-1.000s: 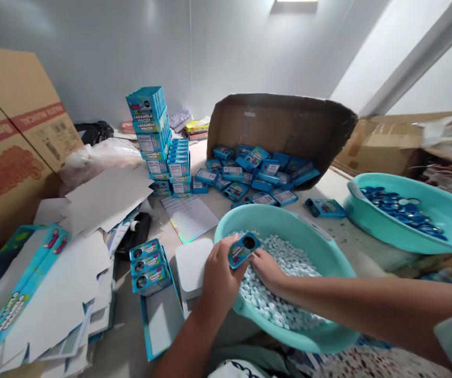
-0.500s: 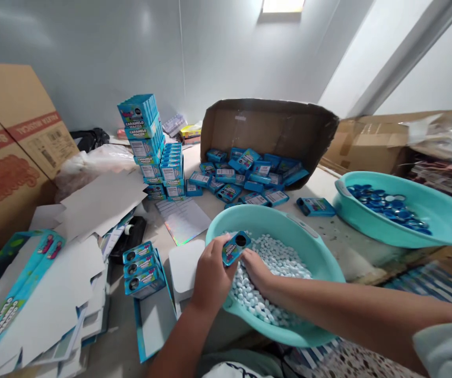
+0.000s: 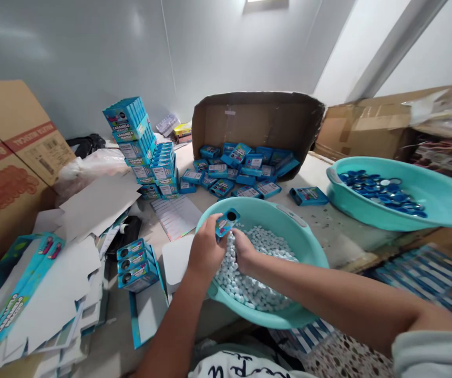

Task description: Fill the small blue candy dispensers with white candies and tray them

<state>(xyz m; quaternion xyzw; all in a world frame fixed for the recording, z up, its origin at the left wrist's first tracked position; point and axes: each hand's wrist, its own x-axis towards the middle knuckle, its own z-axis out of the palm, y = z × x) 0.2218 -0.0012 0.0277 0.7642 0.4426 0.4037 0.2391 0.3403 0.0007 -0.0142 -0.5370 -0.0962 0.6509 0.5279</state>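
My left hand is closed around a small blue candy box, tilted above the left side of a turquoise basin. A dark round spot shows at the box's upper end. White oval candies fill much of the basin. My right hand reaches down among them, just below and right of the box. Its fingertips are hidden, so whether they hold candies does not show. Three similar boxes stand in an open display tray to the left.
Behind the basin, a tipped cardboard box holds several blue candy boxes. Stacked display packs rise at back left. A second basin with blue round pieces stands at right. Flat cardboard sheets cover the left side.
The view has shifted slightly, moving the table things leftward. The candy box is tilted differently in my left hand, and my right hand now points more downward into the candies.
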